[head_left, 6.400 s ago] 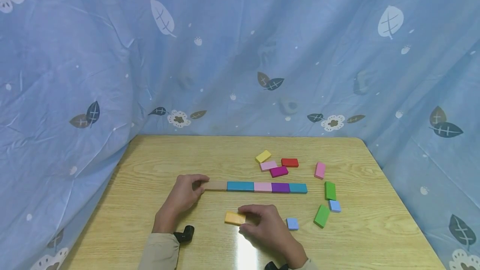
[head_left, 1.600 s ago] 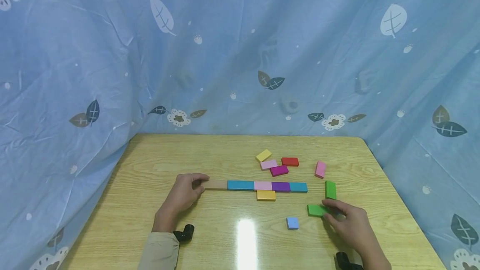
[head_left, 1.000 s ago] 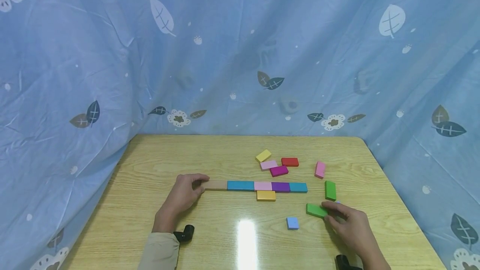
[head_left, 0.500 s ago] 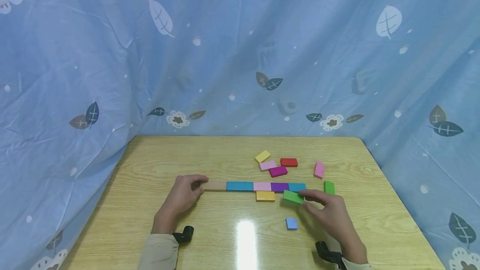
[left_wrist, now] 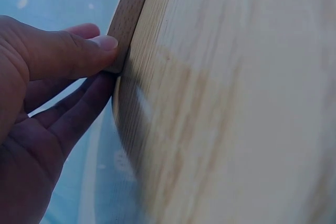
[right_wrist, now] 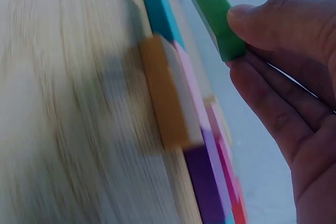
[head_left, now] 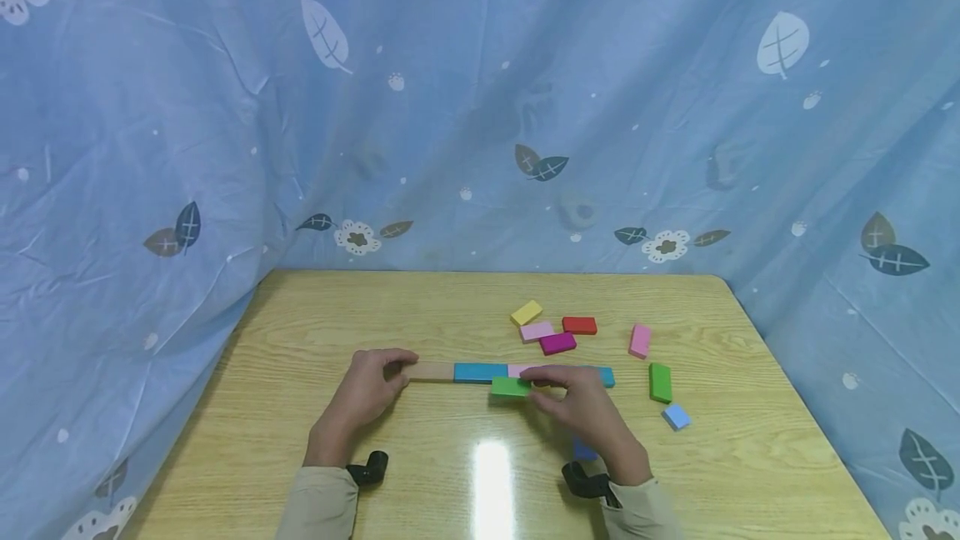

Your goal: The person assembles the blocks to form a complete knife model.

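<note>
At the left end of a row of blocks, my left hand (head_left: 365,390) pinches the tan block (head_left: 432,372), also seen in the left wrist view as a wooden strip (left_wrist: 131,11). Right of it come a blue block (head_left: 481,372), a pink one (right_wrist: 190,85), a purple one (right_wrist: 206,179) and a second blue one (head_left: 607,376). My right hand (head_left: 585,411) holds a green block (head_left: 511,387) by its right end between thumb and fingers, raised off the table in the right wrist view. The orange block (right_wrist: 167,95) lies against the row's near side, hidden by my right hand in the head view.
Behind the row lie yellow (head_left: 527,312), light pink (head_left: 537,332), magenta (head_left: 558,343) and red (head_left: 580,325) blocks. To the right are a pink block (head_left: 640,341), a green block (head_left: 660,382) and a light blue one (head_left: 677,417). Another blue block (head_left: 584,450) is partly under my right forearm.
The orange block was set down against the row and let go. My right hand took the green block from the right side and carried it left. My left hand has stayed in place.
</note>
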Demonstrator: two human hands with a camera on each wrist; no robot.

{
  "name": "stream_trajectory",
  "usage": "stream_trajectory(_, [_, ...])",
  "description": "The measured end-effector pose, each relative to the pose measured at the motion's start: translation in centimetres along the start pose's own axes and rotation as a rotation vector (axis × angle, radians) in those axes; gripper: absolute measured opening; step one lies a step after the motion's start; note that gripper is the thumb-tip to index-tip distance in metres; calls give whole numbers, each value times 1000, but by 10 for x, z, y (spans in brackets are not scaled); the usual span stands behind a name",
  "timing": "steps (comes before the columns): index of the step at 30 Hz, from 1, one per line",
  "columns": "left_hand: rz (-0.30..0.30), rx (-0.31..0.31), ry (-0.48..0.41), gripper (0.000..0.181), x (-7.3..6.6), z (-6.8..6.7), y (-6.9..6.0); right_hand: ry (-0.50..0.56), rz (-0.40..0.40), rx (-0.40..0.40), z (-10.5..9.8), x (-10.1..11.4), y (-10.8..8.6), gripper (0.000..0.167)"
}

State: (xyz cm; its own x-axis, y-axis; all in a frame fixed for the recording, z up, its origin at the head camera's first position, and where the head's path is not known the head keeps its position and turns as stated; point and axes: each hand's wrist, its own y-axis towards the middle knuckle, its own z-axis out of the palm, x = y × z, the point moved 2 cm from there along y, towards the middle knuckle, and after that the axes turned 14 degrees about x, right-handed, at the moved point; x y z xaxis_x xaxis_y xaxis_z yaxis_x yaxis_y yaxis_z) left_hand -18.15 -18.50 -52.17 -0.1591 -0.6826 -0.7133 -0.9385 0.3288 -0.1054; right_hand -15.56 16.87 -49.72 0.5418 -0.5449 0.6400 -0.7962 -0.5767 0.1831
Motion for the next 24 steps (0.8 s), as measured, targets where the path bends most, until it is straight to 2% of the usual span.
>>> stream_trajectory(6, [-5,5,-15,34,-1,0,0,-67,-77,22,15,3,18,29])
stream_trajectory(15, [-20,18,-35,34,-2,-1,0,-107,-5,61,28,5,23,26])
stream_trajectory(24, [-17,16,-29,34,-1,-1,1,-165,-2,55,30,7,22,32])
